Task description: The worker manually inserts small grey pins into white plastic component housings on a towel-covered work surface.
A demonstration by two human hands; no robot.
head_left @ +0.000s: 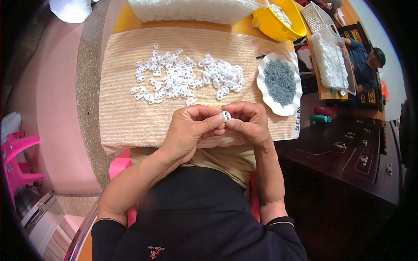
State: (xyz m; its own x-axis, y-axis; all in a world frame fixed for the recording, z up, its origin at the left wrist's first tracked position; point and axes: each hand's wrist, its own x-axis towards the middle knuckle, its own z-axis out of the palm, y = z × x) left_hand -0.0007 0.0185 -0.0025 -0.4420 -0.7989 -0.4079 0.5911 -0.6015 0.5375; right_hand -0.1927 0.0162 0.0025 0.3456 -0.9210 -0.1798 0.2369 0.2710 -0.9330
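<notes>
A small white two-holed plastic piece (226,116), like a cord lock, is pinched between the fingertips of both hands near the table's front edge. My left hand (190,128) grips it from the left with thumb and forefinger. From the other side, the thumb and fingers of my right hand (250,123) close on it. Beyond my hands lies a loose pile of flat white two-holed pieces (174,78). Rounder white pieces (223,74) are heaped against that pile's right side. To the right, a white scalloped dish (262,85) holds many tiny grey parts (280,82) resembling springs.
A striped tan cloth (122,117) covers the table. At its back stand a clear bin (196,13) of white pieces and a yellow basin (294,28). Another person (365,65) sits at right by a white-filled basket (332,61). A pink stool (19,161) is at left.
</notes>
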